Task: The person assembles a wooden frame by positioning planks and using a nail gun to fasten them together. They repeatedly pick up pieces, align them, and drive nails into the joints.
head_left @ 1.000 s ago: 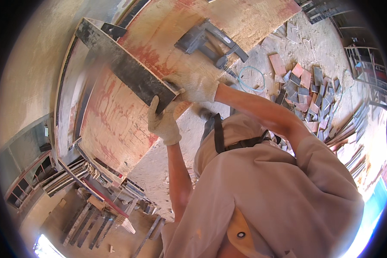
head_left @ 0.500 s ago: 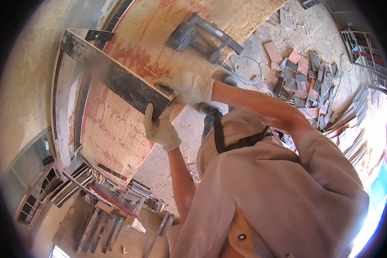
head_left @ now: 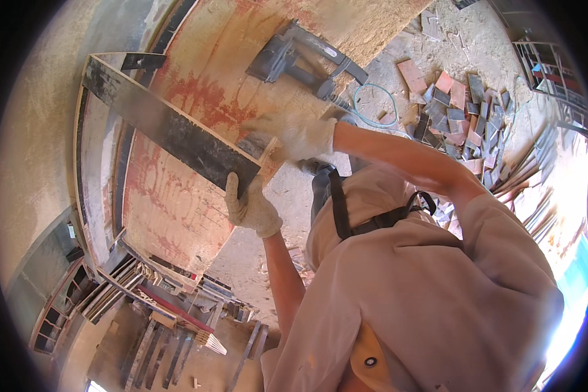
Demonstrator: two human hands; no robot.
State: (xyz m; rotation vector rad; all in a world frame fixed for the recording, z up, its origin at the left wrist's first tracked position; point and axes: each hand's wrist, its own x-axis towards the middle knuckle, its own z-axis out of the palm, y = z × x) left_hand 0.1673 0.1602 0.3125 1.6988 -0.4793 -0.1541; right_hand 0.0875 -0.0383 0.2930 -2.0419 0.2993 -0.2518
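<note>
A long dark board (head_left: 176,137) with pale raw edges runs from the upper left toward me, above a red-stained wooden worktop (head_left: 170,202). My left hand (head_left: 256,212), in a pale knit glove, grips its near end, thumb on the dark face. At that same end, my gloved right hand (head_left: 300,136) holds a short grey offcut of board (head_left: 257,145) by the board's edge. Its fingers are somewhat blurred. Beyond the right hand, a black nail gun (head_left: 300,60) lies on the worktop.
Dark and reddish board offcuts (head_left: 457,117) are heaped on the floor at the right, near a teal hose (head_left: 375,104). A curved board frame (head_left: 91,163) stands at the left. Stacked strips (head_left: 121,281) lie at the lower left. A metal rack (head_left: 555,78) is at the far right.
My right hand has shifted slightly right and down with the small offcut, which has turned and sits a little apart from the board's end. The left hand and board end have moved slightly right and nearer.
</note>
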